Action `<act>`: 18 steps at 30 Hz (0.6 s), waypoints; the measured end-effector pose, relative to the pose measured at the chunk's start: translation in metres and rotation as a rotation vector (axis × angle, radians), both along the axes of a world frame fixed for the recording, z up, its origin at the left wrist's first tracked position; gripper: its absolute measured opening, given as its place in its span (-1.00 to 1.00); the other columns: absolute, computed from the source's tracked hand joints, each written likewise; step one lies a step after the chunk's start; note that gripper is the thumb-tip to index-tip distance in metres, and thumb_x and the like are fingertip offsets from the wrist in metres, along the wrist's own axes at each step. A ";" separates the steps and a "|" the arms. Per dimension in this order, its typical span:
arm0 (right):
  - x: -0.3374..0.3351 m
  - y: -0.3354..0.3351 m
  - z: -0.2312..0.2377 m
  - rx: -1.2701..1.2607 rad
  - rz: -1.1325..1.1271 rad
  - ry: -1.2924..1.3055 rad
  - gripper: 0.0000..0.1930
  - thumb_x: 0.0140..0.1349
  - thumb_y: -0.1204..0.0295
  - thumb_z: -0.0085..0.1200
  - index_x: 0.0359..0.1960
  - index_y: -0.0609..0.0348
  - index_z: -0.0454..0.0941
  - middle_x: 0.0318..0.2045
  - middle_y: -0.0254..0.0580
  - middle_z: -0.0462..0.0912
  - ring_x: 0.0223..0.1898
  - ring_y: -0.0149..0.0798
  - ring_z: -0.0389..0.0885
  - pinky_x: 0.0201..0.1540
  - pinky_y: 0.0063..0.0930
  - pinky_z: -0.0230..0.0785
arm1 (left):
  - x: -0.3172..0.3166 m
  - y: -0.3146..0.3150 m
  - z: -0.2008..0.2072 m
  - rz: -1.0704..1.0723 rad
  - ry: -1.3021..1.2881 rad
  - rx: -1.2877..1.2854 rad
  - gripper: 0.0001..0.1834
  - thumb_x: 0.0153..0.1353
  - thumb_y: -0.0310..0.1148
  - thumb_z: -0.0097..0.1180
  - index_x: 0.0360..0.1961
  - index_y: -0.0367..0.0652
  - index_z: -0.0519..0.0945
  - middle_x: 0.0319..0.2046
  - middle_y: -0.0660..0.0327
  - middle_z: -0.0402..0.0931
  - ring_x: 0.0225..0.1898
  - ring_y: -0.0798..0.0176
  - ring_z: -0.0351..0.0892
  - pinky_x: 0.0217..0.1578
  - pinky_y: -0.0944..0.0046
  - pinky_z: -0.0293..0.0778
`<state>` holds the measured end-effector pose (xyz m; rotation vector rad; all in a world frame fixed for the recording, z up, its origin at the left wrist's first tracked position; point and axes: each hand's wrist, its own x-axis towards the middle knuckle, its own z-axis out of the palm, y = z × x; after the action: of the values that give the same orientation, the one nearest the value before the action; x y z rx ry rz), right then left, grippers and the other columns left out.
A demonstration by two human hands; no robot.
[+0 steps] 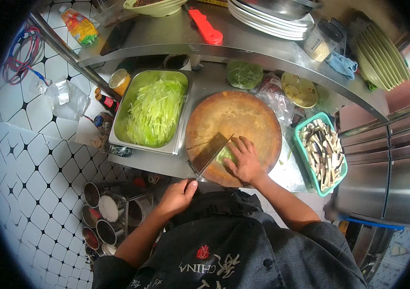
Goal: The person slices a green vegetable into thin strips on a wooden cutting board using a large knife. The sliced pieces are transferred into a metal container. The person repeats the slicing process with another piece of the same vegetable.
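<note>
My left hand [180, 195] is closed round the handle of a cleaver [210, 150], whose broad blade reaches over the near left part of a round wooden chopping board [258, 111]. Beside the blade lies a pale green piece of vegetable [223, 155], partly covered by my right hand [244, 160]. That hand lies over it with fingers stretched and a little apart. Left of the board, a steel tray [181, 137] holds a heap of shredded pale green vegetable [153, 113].
At the right stands a turquoise basket [310, 176] of cut eggplant strips [321, 151]. Behind the board are a bagged green vegetable [244, 74] and a bowl [306, 98]. A steel shelf [258, 48] overhangs the back, carrying white plates [267, 26] and a red-handled tool [206, 28].
</note>
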<state>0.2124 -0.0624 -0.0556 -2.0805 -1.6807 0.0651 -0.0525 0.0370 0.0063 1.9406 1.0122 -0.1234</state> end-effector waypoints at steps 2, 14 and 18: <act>0.006 -0.001 0.012 0.006 0.036 -0.022 -0.56 0.27 0.17 0.17 0.14 0.06 0.59 0.21 -0.03 0.48 0.31 0.11 0.31 0.38 0.02 0.10 | 0.001 -0.001 0.001 0.001 -0.014 0.015 -0.44 0.48 0.06 -0.11 -0.01 -0.29 0.60 -0.13 -0.27 0.62 -0.03 -0.36 0.57 -0.01 -0.15 0.46; 0.007 0.005 0.001 0.115 0.161 0.077 -0.74 0.17 0.40 0.23 -0.09 0.10 0.66 -0.02 -0.10 0.55 0.11 0.06 0.42 0.24 -0.05 0.21 | 0.009 0.000 0.005 -0.016 0.006 0.020 -0.50 0.47 0.01 -0.07 0.06 -0.22 0.60 -0.09 -0.23 0.62 0.01 -0.32 0.58 0.02 -0.09 0.48; 0.007 0.003 -0.004 0.154 0.174 0.094 -0.72 0.14 0.41 0.24 -0.08 0.09 0.66 -0.02 -0.10 0.55 0.10 0.06 0.44 0.23 -0.05 0.22 | 0.007 -0.002 0.020 -0.038 0.021 -0.023 -0.50 0.47 0.02 -0.07 0.06 -0.23 0.59 -0.07 -0.24 0.62 0.02 -0.33 0.57 0.03 -0.10 0.47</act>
<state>0.2197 -0.0595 -0.0596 -1.7896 -1.7478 0.0848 -0.0452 0.0349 0.0261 1.9420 0.9838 -0.1765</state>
